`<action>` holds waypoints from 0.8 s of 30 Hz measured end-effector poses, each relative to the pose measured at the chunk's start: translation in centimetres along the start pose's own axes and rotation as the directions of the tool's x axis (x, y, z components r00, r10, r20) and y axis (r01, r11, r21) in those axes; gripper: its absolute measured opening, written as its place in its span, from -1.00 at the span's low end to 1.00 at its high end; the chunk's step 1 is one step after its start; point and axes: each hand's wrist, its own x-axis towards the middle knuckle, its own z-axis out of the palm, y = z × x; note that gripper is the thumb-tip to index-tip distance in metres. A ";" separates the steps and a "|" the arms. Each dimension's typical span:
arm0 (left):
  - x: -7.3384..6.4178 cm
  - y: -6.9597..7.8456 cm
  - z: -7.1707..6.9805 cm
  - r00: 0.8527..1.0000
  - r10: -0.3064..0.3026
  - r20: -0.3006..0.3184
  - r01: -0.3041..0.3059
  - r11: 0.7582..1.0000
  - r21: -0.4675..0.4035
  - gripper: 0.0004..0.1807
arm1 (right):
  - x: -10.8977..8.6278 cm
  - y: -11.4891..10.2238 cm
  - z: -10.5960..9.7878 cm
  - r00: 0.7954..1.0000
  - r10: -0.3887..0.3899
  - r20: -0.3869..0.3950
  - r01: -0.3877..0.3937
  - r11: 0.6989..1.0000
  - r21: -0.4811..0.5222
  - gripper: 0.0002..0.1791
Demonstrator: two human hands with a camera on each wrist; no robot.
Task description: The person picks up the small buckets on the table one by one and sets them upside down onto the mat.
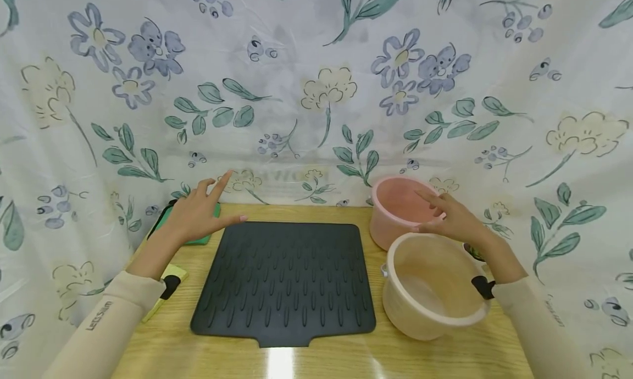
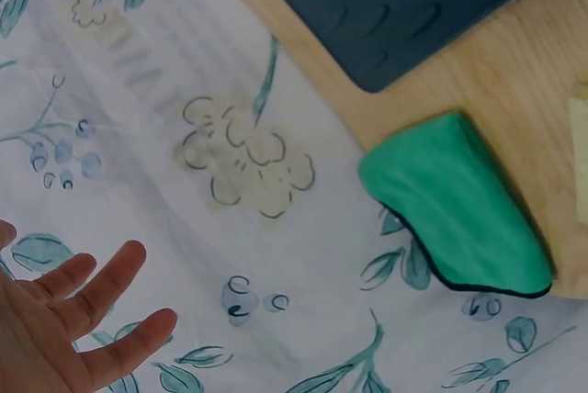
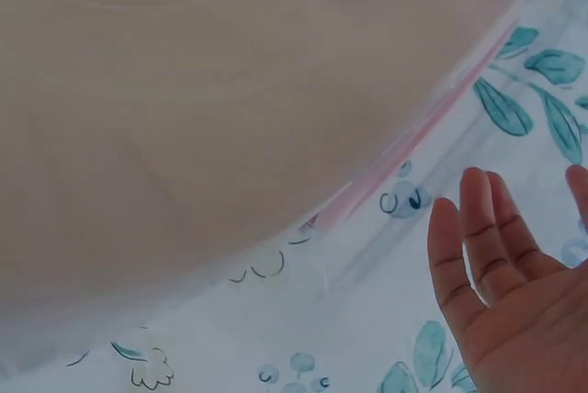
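Note:
My left hand [image 1: 200,211] hangs in the air over the back left of the table, fingers spread and holding nothing. Below and beside it lies a folded green cloth [image 2: 455,205] with a black edge. My right hand [image 1: 452,219] is raised above the two buckets, its fingers loosely extended and nothing in them. In the head view it overlaps the pink bucket [image 1: 383,222]. The cream bucket [image 1: 412,313] stands nearer, below the right wrist. A dark ribbed mat [image 1: 287,280] lies flat between the hands.
A yellow cloth [image 1: 175,272] lies partly hidden beneath the left forearm. Behind the right wrist, a small dark green thing [image 1: 473,251] is mostly covered. The wooden table [image 1: 222,357] meets a floral curtain [image 1: 296,121] at the back and sides.

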 end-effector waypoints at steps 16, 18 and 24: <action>-1.8 -1.3 0.2 0.998 -0.042 0.041 0.044 0.997 -0.058 0.22 | -1.9 -0.1 -1.7 0.997 0.050 0.065 -0.049 0.999 -0.017 0.02; -2.1 -1.4 0.4 0.998 -0.041 0.042 0.043 0.997 -0.062 0.22 | -2.3 0.1 -1.8 0.997 0.038 0.062 -0.036 0.999 -0.022 0.01; -2.9 -1.8 0.9 0.998 -0.042 0.042 0.045 0.996 -0.078 0.21 | -3.3 0.8 -1.8 0.997 0.048 0.067 -0.045 0.998 -0.049 -0.03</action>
